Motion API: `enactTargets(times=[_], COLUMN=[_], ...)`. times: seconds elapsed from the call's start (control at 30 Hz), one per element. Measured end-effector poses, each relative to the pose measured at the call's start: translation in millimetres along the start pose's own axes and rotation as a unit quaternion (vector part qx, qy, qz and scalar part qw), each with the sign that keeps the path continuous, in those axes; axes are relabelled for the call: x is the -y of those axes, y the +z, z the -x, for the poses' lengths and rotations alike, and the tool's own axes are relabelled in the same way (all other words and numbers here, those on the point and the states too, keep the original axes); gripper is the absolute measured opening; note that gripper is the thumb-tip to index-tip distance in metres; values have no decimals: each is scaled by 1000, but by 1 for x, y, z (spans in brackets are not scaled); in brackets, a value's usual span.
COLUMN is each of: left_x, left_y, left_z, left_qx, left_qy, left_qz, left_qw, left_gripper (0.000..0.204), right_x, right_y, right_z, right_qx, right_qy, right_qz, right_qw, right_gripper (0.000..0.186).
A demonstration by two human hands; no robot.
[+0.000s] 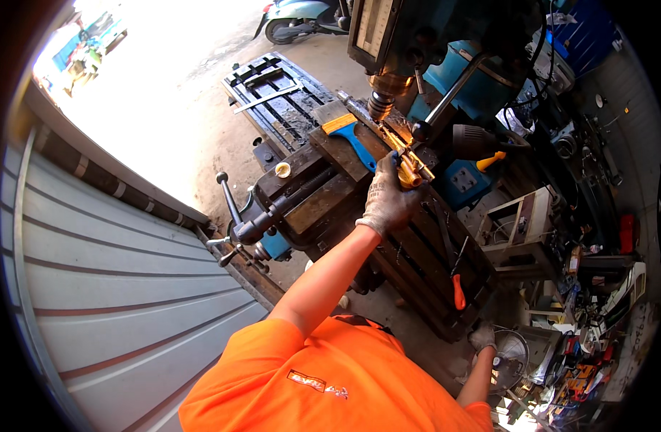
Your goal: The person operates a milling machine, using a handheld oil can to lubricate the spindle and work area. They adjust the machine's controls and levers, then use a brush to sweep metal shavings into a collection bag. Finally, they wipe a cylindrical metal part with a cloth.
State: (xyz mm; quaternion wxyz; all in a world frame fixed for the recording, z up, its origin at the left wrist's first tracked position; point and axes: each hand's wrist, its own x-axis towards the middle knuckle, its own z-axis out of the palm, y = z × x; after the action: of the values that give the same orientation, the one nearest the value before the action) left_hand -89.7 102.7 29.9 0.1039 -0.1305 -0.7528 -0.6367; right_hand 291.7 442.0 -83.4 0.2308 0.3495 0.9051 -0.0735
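Observation:
My left hand point(390, 199), in a dirty work glove, reaches forward to the milling machine's vise point(317, 205). Its fingers close around the near end of a gold-coloured metal piece point(415, 170), whose other end lies below the spindle tool point(380, 103). Just left of that hand a flat brush point(351, 138) with a blue handle rests on the vise. Down at the lower right, my gloved right hand point(482, 336) is beside the wire cage of a round fan point(512, 354); its fingers are too small and dark to make out.
The slotted machine table point(294, 108) carries a metal square point(267, 98). An orange-handled tool point(459, 290) lies on its near end. A crank handle point(228, 196) juts out left, near a ribbed metal shutter point(129, 281). Cluttered tools point(582, 374) fill the lower right.

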Motion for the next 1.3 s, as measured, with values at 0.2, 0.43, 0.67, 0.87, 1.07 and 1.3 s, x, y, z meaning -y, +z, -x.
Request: enactTargets(times=[0.2,0.43,0.67,0.87,1.07,1.3], left_x=[5,1,2,1,-1,15], left_y=[4,2,2,5,5,15], left_z=[-4,-5,-7,-9,-10,-11], left_qx=[1,8,0,13,10,16], left_qy=[-11,-21,-26,-33,-42,-60], left_qz=[8,14,12,31,20,87], left_qw=[1000,1000,1000,999,999,994], left_gripper=[63,63,66,64,60,58], right_x=[5,-11,-3,-43,-28,-34], right_y=[-8,5,-6,27,15,17], right_z=[3,-7,-10,-29,-23,-33], right_qx=[3,-12,21,-1,11,31], right_qy=[-9,-25,-30,-40,-16,-33], right_qz=[3,-14,-7,24,47,42], right_qw=[1000,1000,999,999,999,998], right_gripper=[52,52,68,58,56,58])
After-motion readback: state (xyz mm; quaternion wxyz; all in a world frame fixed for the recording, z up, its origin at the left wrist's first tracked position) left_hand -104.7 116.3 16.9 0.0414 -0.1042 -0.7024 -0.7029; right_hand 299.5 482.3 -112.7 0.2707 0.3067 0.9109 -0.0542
